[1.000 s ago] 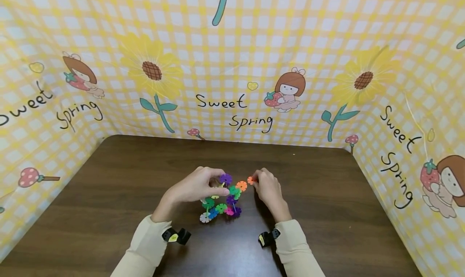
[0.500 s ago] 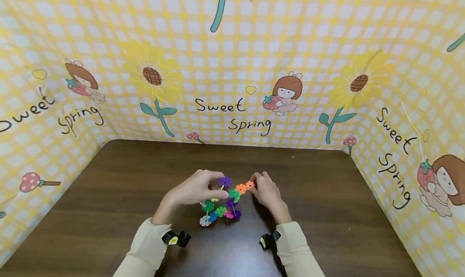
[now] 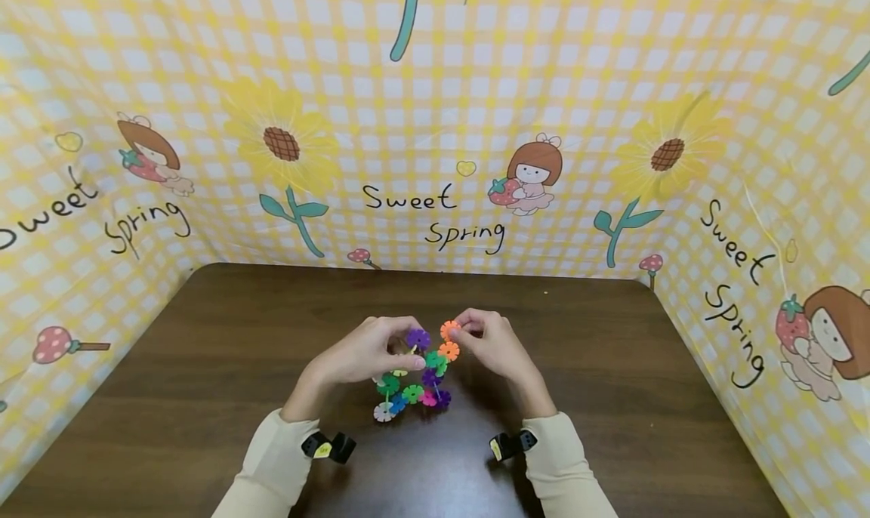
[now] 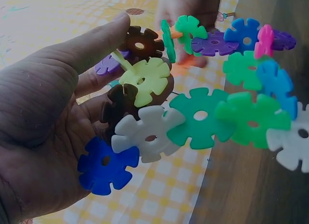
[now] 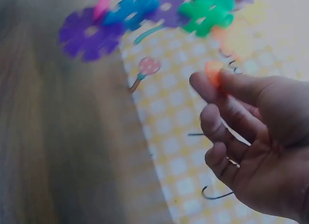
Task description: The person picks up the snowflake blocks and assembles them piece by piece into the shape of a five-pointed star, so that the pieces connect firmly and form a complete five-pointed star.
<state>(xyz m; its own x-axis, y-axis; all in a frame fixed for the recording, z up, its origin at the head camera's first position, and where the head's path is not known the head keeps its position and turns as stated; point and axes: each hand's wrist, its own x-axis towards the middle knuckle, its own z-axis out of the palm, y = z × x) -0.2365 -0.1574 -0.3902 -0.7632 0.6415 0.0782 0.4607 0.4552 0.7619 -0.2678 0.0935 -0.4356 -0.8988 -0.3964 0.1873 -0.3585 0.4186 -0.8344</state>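
My left hand (image 3: 363, 349) holds a linked structure of colourful notched plastic discs over the table. In the left wrist view its thumb presses a dark brown disc (image 4: 150, 46), beside a pale yellow disc (image 4: 153, 72). White (image 4: 140, 125), green (image 4: 186, 130) and blue discs (image 4: 96, 173) show nearer that camera. My right hand (image 3: 499, 344) pinches an orange disc (image 3: 448, 328) between thumb and forefinger. It stands just above another orange disc (image 3: 448, 351) at the structure's right end; whether the two are joined I cannot tell. A purple disc (image 3: 418, 340) shows by my left fingers.
Under the hands lies a dark brown wooden table (image 3: 578, 382). A yellow checked cloth (image 3: 381, 125) with printed flowers and lettering encloses its back and sides. Small black cameras sit on the left wrist (image 3: 329, 448) and right wrist (image 3: 511, 445).
My right hand has brought its orange disc leftward, from the right of the other orange disc to just above it. The left hand and the structure have stayed nearly still.
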